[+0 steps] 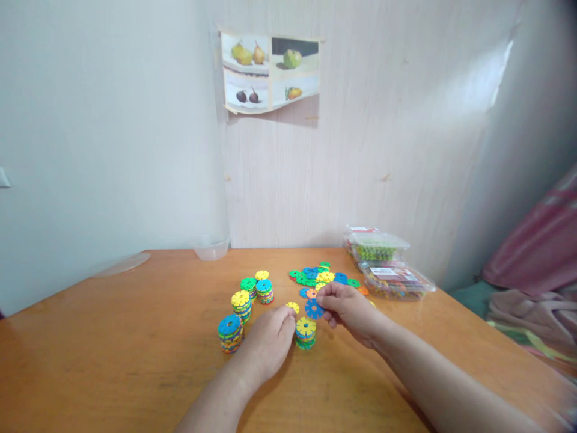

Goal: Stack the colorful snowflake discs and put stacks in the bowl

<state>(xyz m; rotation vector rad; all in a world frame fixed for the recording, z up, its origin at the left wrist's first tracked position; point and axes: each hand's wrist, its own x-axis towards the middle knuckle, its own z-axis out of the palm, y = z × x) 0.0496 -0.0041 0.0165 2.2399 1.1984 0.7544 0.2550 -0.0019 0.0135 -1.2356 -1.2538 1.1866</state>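
Observation:
Several short stacks of coloured plastic snowflake discs stand on the wooden table (112, 355). My left hand (269, 344) rests curled beside the nearest stack (305, 334), which has a yellow disc on top, its fingertips close to a small yellow disc (293, 307). My right hand (347, 308) pinches a blue disc (314, 309) just above that stack. Other stacks stand to the left: one with a blue top (230, 334), one with a yellow top (241, 305), and two further back (264, 290). A loose pile of discs (318, 278) lies behind my right hand.
Two clear plastic boxes of coloured pieces (383, 264) sit at the table's back right by the wall. A clear tub (211, 248) and a clear lid (121, 263) lie at the back left. Fruit pictures (270, 72) hang on the wall. Pink bedding (536, 264) lies right.

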